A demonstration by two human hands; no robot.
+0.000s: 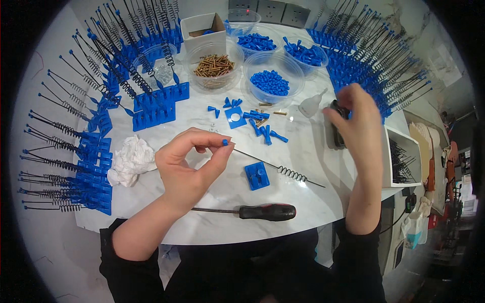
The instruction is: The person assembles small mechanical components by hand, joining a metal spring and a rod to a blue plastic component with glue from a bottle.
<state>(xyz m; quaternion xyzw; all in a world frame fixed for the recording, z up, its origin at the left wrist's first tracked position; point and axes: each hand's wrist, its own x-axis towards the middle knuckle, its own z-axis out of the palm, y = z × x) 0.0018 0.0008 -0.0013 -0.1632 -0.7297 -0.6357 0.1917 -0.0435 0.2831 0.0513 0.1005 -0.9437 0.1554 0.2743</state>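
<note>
I see the left hand (184, 171) pinching a blue cap (225, 143) at one end of a coiled black wire (290, 174), whose far end reaches over the table (212, 230). A slack pinch might drop it. The right hand (359, 117) curls beside a black case (337, 132); I can't tell whether it grips anything. A careless sweep could topple the dropper bottle (310, 107).

On your left, a crumpled white tissue (132, 160) lies on the pale, marble-patterned tabletop (212, 230). Ahead of you, three grey socket panels (270, 10) sit side by side on the wall (65, 30). Beyond the right end, you have a white-and-teal package (414, 237) among clutter too blurred to name.
</note>
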